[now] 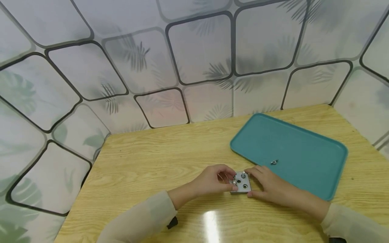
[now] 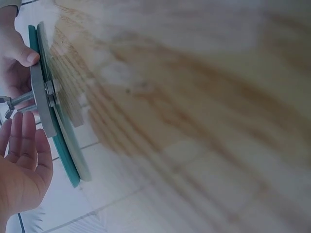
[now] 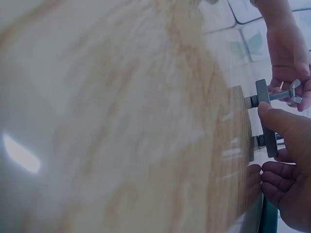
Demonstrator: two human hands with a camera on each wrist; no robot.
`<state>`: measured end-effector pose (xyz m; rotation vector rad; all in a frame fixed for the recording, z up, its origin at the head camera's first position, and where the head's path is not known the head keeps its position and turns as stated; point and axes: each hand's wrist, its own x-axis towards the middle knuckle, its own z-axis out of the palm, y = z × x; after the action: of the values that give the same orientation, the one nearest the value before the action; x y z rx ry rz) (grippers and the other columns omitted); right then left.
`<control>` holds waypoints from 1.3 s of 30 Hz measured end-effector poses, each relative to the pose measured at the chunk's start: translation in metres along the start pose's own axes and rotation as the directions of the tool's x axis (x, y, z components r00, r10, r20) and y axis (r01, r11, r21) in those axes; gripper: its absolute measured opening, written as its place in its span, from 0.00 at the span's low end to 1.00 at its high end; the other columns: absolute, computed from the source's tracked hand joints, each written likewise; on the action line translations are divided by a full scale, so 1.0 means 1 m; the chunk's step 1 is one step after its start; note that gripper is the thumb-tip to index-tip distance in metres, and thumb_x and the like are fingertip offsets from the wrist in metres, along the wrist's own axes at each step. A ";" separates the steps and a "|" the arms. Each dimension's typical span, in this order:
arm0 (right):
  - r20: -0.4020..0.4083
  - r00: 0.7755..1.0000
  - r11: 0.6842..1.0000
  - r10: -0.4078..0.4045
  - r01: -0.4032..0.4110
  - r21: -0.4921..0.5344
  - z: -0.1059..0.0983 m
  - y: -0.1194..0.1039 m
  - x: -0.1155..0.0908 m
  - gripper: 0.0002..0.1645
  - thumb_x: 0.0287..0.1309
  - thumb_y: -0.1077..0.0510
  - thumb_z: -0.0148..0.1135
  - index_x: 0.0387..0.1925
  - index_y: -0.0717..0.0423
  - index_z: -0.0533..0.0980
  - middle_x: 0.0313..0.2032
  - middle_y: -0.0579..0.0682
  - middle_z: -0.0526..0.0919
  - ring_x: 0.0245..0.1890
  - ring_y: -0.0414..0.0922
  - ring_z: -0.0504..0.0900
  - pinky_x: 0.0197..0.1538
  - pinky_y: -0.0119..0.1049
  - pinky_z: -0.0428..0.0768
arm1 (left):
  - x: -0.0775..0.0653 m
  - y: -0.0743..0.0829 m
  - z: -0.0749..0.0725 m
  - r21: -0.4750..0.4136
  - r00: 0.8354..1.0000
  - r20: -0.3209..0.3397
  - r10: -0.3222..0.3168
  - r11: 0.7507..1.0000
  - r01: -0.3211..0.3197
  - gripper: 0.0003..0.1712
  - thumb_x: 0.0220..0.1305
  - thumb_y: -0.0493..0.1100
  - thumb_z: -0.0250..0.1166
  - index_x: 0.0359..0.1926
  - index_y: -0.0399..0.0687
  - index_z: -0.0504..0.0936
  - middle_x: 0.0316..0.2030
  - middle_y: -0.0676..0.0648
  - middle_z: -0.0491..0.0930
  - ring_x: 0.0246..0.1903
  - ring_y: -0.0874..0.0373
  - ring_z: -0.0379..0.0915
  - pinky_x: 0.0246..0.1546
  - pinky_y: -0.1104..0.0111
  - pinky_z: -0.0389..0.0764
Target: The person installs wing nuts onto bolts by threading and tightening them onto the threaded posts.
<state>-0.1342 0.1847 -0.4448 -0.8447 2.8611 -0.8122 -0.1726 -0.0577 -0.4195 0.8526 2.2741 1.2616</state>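
A small grey metal plate (image 1: 242, 188) with round holes is held just above the table, with bolts through it. On one bolt (image 3: 279, 95) sits a wing nut (image 3: 295, 92), near its end. My left hand (image 1: 211, 180) is around that wing nut, thumb and fingers apart on either side; in the left wrist view its fingers look extended beside the bolt. My right hand (image 1: 270, 185) holds the plate's right edge between thumb and fingers. A second bolt (image 1: 243, 174) stands up from the plate near the right fingertips. Bolt heads (image 3: 257, 141) show on the underside.
A teal tray (image 1: 297, 148) lies behind and right of the hands. A small metal wing nut (image 1: 274, 162) rests on it near the front edge. The wood-grain table (image 1: 152, 158) backs onto a patterned curtain (image 1: 200, 50).
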 end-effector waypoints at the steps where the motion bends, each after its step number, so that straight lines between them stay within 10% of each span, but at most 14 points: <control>1: 0.000 1.000 1.000 0.000 0.000 -0.001 0.000 0.000 0.000 0.42 0.53 0.37 0.65 0.59 0.62 0.68 0.53 0.55 0.74 0.52 0.53 0.72 0.51 0.52 0.74 | 0.000 0.000 0.000 0.014 1.000 0.002 0.003 1.000 -0.003 0.20 0.53 0.46 0.72 0.47 0.47 0.81 0.34 0.51 0.80 0.34 0.62 0.75 0.37 0.75 0.76; 21: 0.006 1.000 1.000 0.009 -0.009 0.000 -0.001 0.002 0.002 0.43 0.52 0.37 0.65 0.59 0.63 0.67 0.53 0.56 0.74 0.54 0.55 0.71 0.52 0.54 0.74 | 0.002 -0.002 -0.005 0.076 0.989 0.070 0.130 0.988 -0.135 0.12 0.63 0.35 0.60 0.46 0.45 0.84 0.40 0.50 0.82 0.38 0.71 0.72 0.41 0.77 0.76; 39: 0.012 0.999 0.998 0.031 -0.032 0.054 -0.001 0.000 0.004 0.43 0.49 0.37 0.67 0.57 0.62 0.69 0.52 0.55 0.75 0.54 0.56 0.71 0.54 0.55 0.72 | 0.003 -0.005 -0.003 0.011 0.998 -0.066 -0.021 1.000 0.022 0.03 0.59 0.39 0.68 0.33 0.45 0.82 0.32 0.52 0.81 0.30 0.69 0.72 0.35 0.77 0.75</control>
<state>-0.1376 0.1836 -0.4436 -0.7932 2.8209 -0.8747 -0.1776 -0.0594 -0.4223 0.7999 2.3384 1.2861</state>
